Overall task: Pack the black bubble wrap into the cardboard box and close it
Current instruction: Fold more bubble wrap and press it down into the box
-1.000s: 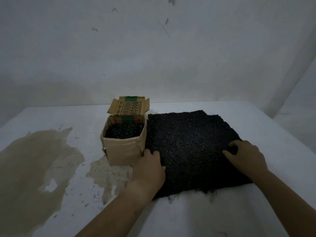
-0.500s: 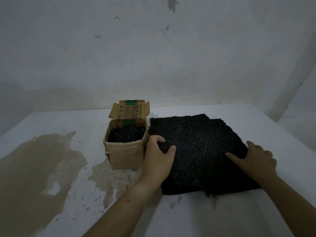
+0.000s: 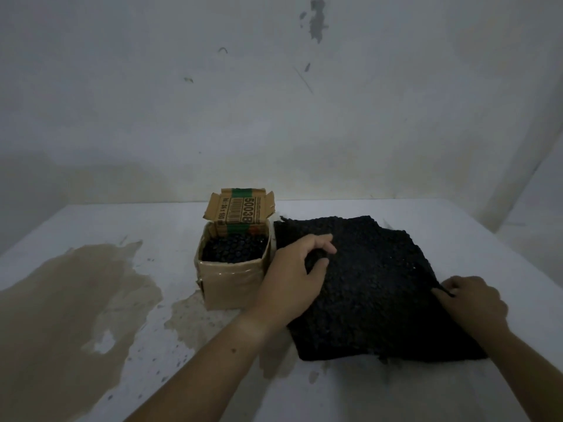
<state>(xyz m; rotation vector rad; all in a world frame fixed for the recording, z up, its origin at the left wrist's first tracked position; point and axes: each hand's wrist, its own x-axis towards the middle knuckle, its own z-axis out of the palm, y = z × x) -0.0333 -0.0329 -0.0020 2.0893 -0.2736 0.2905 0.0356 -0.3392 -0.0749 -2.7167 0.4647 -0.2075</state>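
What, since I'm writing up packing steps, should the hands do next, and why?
Probably gather the black bubble wrap inward into a bundle. The left hand pinches a bunch near its left edge, the right hand pinches its right edge, yet the sheet lies flat on the table, wider than the open cardboard box beside it.

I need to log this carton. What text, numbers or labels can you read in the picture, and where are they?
"50038": printed sideways on the raised flap of the brown cardboard box.
Smaller print beside it: too blurred to read.
Nothing else bears text.
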